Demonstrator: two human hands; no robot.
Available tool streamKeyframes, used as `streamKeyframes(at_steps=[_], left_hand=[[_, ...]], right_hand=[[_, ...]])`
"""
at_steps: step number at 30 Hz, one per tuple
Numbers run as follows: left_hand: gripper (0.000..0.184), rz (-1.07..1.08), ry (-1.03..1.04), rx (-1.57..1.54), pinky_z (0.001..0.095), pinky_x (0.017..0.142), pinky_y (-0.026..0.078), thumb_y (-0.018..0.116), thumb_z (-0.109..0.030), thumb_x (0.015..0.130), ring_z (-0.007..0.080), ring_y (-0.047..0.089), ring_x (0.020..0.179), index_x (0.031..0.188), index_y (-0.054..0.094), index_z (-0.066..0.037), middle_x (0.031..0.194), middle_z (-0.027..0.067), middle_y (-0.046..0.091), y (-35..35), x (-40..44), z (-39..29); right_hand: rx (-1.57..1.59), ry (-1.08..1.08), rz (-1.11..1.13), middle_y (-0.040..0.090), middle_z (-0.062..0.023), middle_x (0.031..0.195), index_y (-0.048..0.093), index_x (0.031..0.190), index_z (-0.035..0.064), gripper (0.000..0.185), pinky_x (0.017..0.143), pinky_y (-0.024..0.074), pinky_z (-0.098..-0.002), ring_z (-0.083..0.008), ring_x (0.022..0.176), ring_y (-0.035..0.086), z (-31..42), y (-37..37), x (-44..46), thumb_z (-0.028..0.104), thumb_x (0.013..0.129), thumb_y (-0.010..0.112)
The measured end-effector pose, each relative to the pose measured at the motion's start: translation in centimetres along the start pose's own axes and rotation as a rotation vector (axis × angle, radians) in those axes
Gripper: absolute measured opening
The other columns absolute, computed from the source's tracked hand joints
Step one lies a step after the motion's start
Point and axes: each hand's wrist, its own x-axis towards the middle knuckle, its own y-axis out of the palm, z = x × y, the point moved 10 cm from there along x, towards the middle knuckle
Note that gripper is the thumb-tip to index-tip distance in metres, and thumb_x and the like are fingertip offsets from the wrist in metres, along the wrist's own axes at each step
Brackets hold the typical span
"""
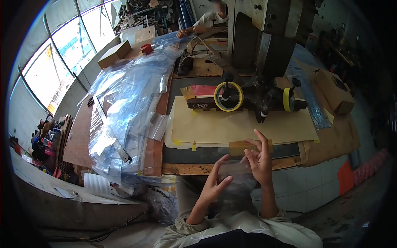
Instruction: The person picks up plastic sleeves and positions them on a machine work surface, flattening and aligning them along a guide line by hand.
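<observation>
A thin clear plastic sheet [237, 175] hangs between my hands at the front of the bench. My left hand [211, 188] is at its left edge, with thumb and forefinger spread; the grip is partly hidden. At its upper right corner is my right hand [260, 163], thumb bent inward and forefinger raised. Behind the right fingers lies an amber tape strip [237, 148], overlapping the front edge of the tan paper sheet [206, 129]. Over the paper stands a black clamp bar [202, 103] carrying yellow tape rolls [241, 96] [286, 99].
Clear plastic sheets [124, 111] cover the left side, with a metal ruler [111, 134] on them. Cardboard boxes [114, 54] [334, 91] stand at both sides. A large machine column [264, 37] rises behind the clamp. Another person's hand [182, 34] is at the back.
</observation>
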Motion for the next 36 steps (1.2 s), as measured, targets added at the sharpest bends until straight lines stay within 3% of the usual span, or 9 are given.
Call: streamKeyframes(at_steps=[2,9,16,21,24,29,31,33,36], left_hand=[[0.059,0.076,-0.044,-0.062,0.0239,0.078,0.047,0.066,-0.019,0.09,0.0104,0.06,0.09,0.139,0.035,-0.006,0.112,0.0092,0.062,1.1,-0.2,-1.3],[0.06,0.128,-0.157,0.245,0.0266,0.077,0.048,0.069,-0.021,0.089,0.0134,0.063,0.085,0.136,0.034,-0.007,0.108,0.0139,0.062,1.8,-0.6,-0.5],[0.051,-0.029,-0.049,0.224,0.027,0.073,0.05,0.067,-0.017,0.091,0.0146,0.064,0.083,0.132,0.039,-0.005,0.103,0.0128,0.064,1.0,-0.3,1.0],[0.034,-0.171,-0.085,0.255,0.0273,0.07,0.049,0.063,-0.021,0.094,0.0134,0.066,0.087,0.118,0.051,-0.001,0.101,0.0132,0.066,-2.7,1.9,1.6],[0.034,-0.12,0.109,0.613,0.0283,0.068,0.049,0.063,-0.023,0.094,0.0132,0.066,0.084,0.117,0.052,0.0,0.097,0.014,0.066,-2.0,2.1,-1.2],[0.082,-0.123,-0.037,0.57,0.0301,0.063,0.046,0.067,-0.023,0.091,0.0149,0.055,0.065,0.15,0.013,-0.004,0.082,0.0104,0.061,-2.6,1.0,-0.3],[0.079,-0.077,0.353,0.671,0.0298,0.063,0.046,0.067,-0.022,0.091,0.0142,0.052,0.063,0.149,0.017,-0.005,0.085,0.011,0.062,-1.4,1.0,-2.3],[0.074,-0.008,0.414,0.638,0.0302,0.066,0.046,0.068,-0.02,0.09,0.0145,0.053,0.065,0.148,0.023,-0.007,0.091,0.0133,0.063,-1.0,0.5,-1.9],[0.063,0.109,0.168,0.545,0.031,0.072,0.047,0.068,-0.016,0.088,0.0158,0.058,0.071,0.142,0.036,-0.009,0.107,0.0172,0.065,-1.1,0.7,-0.6]], right_hand=[[-0.114,0.012,-0.068,0.061,-0.0136,0.114,0.037,0.14,0.0072,0.051,0.062,0.0516,-0.0283,-0.014,0.08,0.064,-1.0,-0.5,0.1,0.003,0.093,0.057],[-0.706,-0.134,-0.328,0.05,-0.0169,0.104,0.05,0.106,0.0028,0.021,0.084,0.0441,-0.0432,-0.0358,0.101,0.054,0.8,-1.3,0.8,-0.007,0.087,0.054],[-0.776,-0.241,-0.469,0.047,-0.0167,0.104,0.05,0.101,0.0021,0.017,0.08,0.0456,-0.0433,-0.0338,0.092,0.056,-0.2,-1.2,0.4,-0.008,0.087,0.053],[-0.419,-0.27,-0.297,0.048,-0.0183,0.108,0.054,0.105,0.0004,0.011,0.076,0.0489,-0.0408,-0.0318,0.085,0.058,1.4,0.5,-1.1,0.003,0.095,0.053],[-0.615,-0.285,-0.23,0.048,-0.0202,0.113,0.057,0.105,0.0,0.014,0.078,0.0493,-0.0411,-0.0333,0.088,0.059,0.6,1.4,-1.7,0.01,0.096,0.053],[-0.656,-0.195,-0.224,0.048,-0.0233,0.114,0.061,0.099,-0.002,0.019,0.082,0.0486,-0.0433,-0.0382,0.096,0.058,-2.5,1.7,-0.8,0.015,0.097,0.053],[-0.681,-0.243,-0.22,0.047,-0.0261,0.113,0.062,0.096,-0.0053,0.022,0.084,0.048,-0.043,-0.0404,0.095,0.058,-1.8,1.9,-0.3,0.014,0.097,0.052],[-0.697,-0.254,-0.235,0.049,-0.0253,0.111,0.063,0.095,-0.0051,0.022,0.085,0.0474,-0.0425,-0.0397,0.096,0.057,-2.8,1.7,1.0,0.015,0.097,0.053],[-0.686,-0.287,-0.213,0.055,-0.0223,0.102,0.065,0.094,-0.0032,0.02,0.084,0.0472,-0.0437,-0.0389,0.093,0.058,-3.6,1.8,3.4,0.014,0.095,0.055]])
